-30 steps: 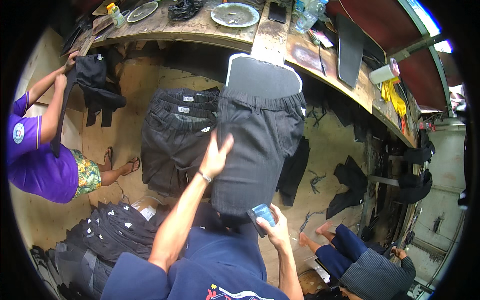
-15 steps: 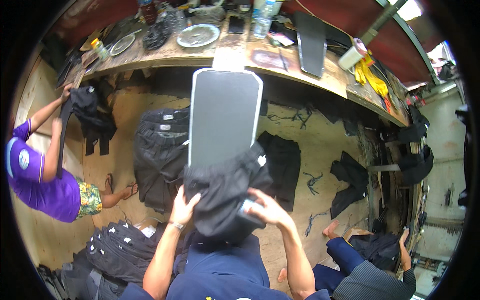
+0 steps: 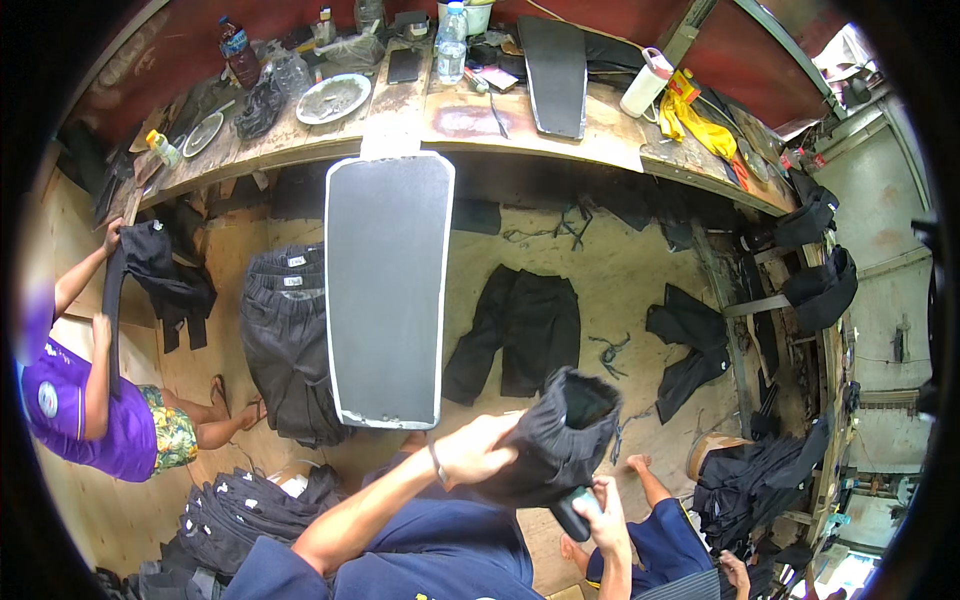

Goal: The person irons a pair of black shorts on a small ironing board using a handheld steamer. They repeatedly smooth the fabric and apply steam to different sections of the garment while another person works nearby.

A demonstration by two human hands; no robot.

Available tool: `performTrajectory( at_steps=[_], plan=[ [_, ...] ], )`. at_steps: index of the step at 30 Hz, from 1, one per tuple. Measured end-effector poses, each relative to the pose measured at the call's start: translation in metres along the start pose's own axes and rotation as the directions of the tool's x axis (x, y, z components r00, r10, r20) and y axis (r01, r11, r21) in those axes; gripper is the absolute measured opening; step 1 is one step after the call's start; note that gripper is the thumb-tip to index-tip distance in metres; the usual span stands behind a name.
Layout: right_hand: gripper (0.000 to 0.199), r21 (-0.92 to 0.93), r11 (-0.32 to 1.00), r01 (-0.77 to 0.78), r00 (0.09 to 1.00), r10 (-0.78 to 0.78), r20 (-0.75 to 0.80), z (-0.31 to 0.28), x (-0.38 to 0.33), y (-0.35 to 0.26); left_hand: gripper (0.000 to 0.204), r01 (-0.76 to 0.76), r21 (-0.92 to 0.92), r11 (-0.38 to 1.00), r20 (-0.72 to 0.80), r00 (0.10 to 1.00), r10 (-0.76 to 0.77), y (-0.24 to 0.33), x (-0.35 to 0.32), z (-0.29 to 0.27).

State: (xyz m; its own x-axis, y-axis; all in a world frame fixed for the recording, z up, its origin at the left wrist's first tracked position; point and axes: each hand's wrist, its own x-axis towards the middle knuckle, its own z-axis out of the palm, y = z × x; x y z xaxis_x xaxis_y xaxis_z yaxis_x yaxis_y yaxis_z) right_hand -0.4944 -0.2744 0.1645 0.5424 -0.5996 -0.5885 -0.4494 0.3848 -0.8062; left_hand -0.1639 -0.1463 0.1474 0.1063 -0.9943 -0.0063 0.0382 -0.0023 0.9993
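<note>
A bunched black elastic-waist garment (image 3: 545, 455), seemingly trousers, hangs off the board in front of me, its waist opening turned up and to the right. My left hand (image 3: 478, 452) is closed on its left side. My right hand (image 3: 604, 515) is closed around a small pale-green and dark object (image 3: 574, 512) at the garment's lower right edge; its kind I cannot make out. To the left of the garment, a long grey board with a white rim (image 3: 385, 290) juts out from the bench, bare on top.
The wooden bench (image 3: 400, 125) carries plates, bottles and a second dark board (image 3: 553, 80). Black trousers (image 3: 540, 325) lie on the floor beyond the garment; folded ones (image 3: 285, 340) lie left of the board. A garment pile (image 3: 240, 515) is lower left. People work at left and lower right.
The garment has come off the near end of the board, and both my hands have carried it right and toward me. Its waist opening now shows. My view has shifted to the right.
</note>
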Motion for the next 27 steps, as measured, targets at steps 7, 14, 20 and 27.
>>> performTrajectory(
  at_steps=[7, 14, 20, 27],
  plan=[
    [0.102, -0.507, 0.745, 0.435, 0.833, -0.547, -0.089, 0.000, 0.216, -0.001, 0.074, 0.333, 0.399, 0.854, -0.622, 0.783, -0.014, -0.077, 0.148, -0.053],
    [0.072, -0.845, 0.523, -0.114, 0.924, 0.367, 0.103, 0.057, 0.273, 0.108, 0.045, 0.190, 0.328, 0.925, -0.217, 0.968, -0.122, -0.175, 0.038, 0.027],
    [0.084, -0.794, 0.460, -0.397, 0.872, 0.459, -0.171, 0.080, 0.186, 0.165, 0.064, 0.738, 0.439, 0.513, 0.035, 0.556, -0.830, -0.230, -0.167, 0.003],
    [0.057, -0.762, 0.537, -0.363, 0.907, 0.392, -0.155, 0.060, 0.152, 0.167, 0.060, 0.862, 0.360, 0.358, -0.903, 0.419, -0.100, -0.222, -0.233, -0.211]
  ],
)
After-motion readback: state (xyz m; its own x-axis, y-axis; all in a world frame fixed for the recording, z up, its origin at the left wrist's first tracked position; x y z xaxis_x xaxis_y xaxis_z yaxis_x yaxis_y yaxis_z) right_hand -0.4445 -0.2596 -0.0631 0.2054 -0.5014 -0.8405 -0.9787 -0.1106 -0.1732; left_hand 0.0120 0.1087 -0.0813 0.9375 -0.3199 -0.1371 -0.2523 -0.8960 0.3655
